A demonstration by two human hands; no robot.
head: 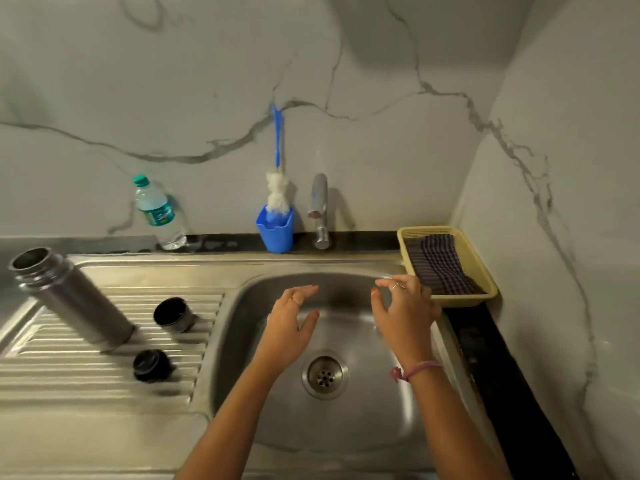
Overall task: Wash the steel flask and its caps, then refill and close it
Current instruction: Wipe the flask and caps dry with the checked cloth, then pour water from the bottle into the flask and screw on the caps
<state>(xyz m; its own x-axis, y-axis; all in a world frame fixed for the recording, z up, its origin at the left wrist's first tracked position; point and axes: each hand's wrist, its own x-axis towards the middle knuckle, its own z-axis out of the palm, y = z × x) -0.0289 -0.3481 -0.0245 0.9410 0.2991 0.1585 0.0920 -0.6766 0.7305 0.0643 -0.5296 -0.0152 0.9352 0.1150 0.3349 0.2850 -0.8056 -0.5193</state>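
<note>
Head view: my left hand (289, 325) and right hand (403, 311) hover over the sink basin (363, 420), fingers spread and loose, holding nothing. Well left of my left fingertips, the steel flask (71, 299) stands uncapped on the ribbed drainboard (104, 375), with its cup cap (173, 315) and stopper cap (151, 365) closer. Beyond my fingertips stands the tap (320, 209).

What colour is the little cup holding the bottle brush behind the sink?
The cup is bright blue, matching the brush handle; the head view shows it.
</note>
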